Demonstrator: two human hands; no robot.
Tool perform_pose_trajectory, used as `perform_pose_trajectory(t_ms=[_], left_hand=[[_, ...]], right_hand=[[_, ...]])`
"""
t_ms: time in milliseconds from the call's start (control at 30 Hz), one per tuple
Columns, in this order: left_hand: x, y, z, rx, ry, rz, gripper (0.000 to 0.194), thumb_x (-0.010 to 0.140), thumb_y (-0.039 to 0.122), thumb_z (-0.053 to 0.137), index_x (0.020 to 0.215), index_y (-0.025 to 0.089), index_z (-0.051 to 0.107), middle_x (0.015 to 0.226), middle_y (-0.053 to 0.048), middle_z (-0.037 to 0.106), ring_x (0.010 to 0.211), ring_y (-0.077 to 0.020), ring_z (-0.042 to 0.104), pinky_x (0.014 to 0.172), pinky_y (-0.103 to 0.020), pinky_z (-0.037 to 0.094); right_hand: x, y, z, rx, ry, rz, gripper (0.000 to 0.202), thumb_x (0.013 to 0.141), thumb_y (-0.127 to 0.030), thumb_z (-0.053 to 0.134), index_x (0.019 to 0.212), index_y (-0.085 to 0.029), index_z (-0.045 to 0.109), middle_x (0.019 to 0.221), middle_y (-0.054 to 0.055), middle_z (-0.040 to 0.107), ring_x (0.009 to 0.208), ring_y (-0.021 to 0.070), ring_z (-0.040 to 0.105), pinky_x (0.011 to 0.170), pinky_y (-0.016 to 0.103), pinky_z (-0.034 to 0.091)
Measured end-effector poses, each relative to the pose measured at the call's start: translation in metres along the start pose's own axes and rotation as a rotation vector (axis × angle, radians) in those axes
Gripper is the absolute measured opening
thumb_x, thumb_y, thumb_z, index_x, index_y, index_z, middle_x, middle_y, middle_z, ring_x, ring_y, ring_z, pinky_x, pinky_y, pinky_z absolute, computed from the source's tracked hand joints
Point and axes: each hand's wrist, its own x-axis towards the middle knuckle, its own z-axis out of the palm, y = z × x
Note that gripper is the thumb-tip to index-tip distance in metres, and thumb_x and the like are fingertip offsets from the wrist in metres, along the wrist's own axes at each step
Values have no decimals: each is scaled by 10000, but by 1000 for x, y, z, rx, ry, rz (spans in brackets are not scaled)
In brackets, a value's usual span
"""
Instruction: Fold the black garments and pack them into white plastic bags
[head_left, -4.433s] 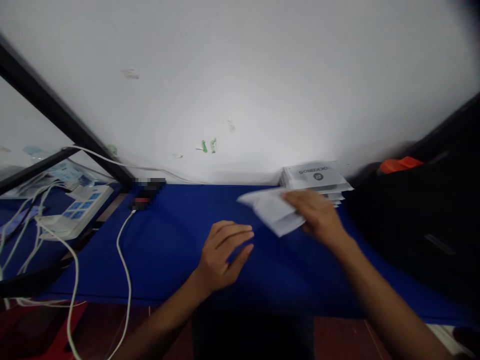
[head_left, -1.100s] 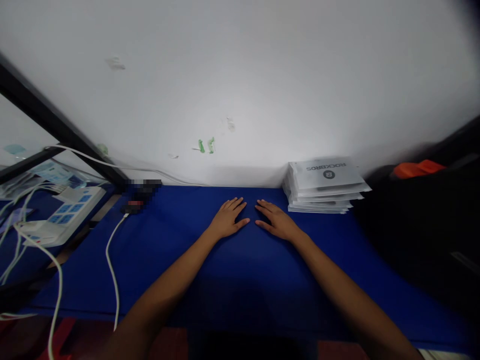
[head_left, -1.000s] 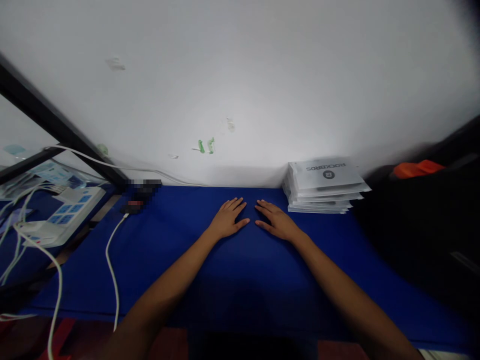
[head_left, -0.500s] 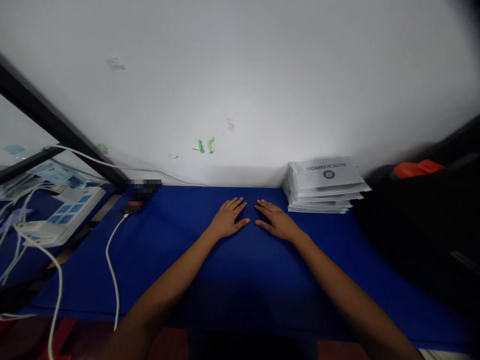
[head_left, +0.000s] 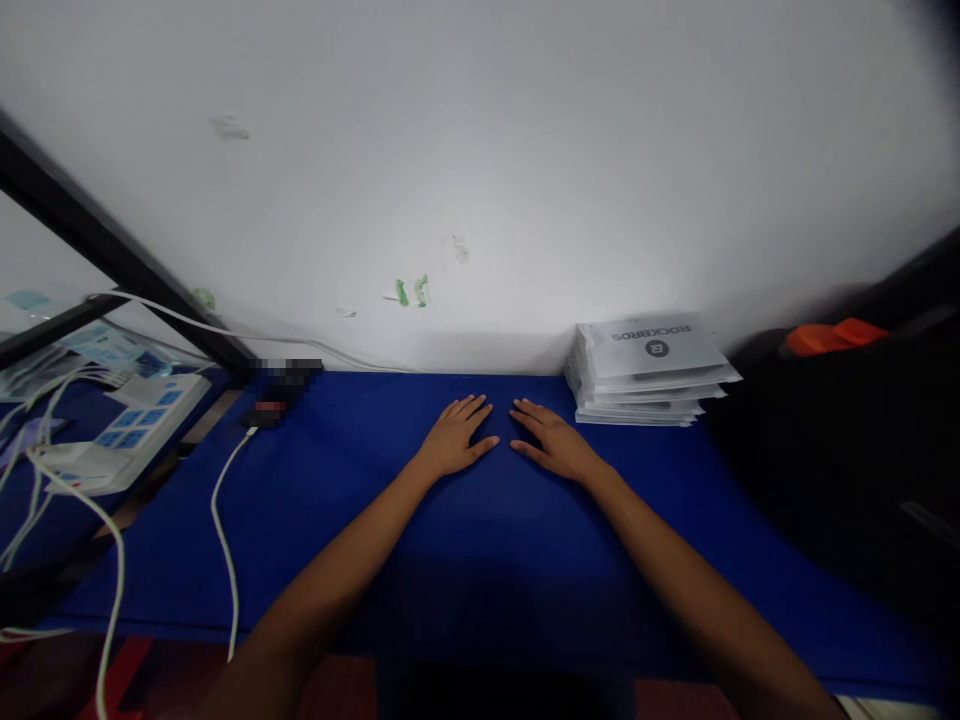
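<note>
My left hand [head_left: 454,438] lies palm down on the blue tabletop [head_left: 480,540], fingers stretched out and thumb pointing right. Opposite it, my right hand [head_left: 551,440] rests flat in the same way, its thumb towards the left. A narrow gap separates the two hands, and neither holds anything. Nearest to my right hand is a stack of white packages [head_left: 652,370], standing against the wall; the top one bears the print "ROCKBROS", upside down from here.
At the left, a white cable [head_left: 225,520] runs from a dark, pixelated device [head_left: 281,395] over the front edge. Beyond it sit a white power strip [head_left: 131,435] with blue sockets and tangled cables. A large black item [head_left: 840,470] with an orange piece [head_left: 836,337] occupies the right side.
</note>
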Motion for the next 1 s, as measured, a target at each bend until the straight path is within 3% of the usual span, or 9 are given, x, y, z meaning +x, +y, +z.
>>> perform_pose_trajectory(t_ms=[800,1000], left_hand=[[0,1,-1,-3,-8,-2,663,955,632,407,1488,238,400,1581,-91,347,1475,-276,283,1205,-483,214],[-1,1,-1,3,-7,-1,691,958,630,406,1483,181,414,1582,-101,342,1474,-281,281,1210,-472,210]], right_hand=[[1,-1,0,12,3,5,587,959,-526,497,1445,-198,483,1520,144,439,1415,309,393,1154,542,340],[0,-3,-2,10,4,8,574,958,-516,504,1426,-182,501,1517,150,443,1414,302,396,1158,527,341]])
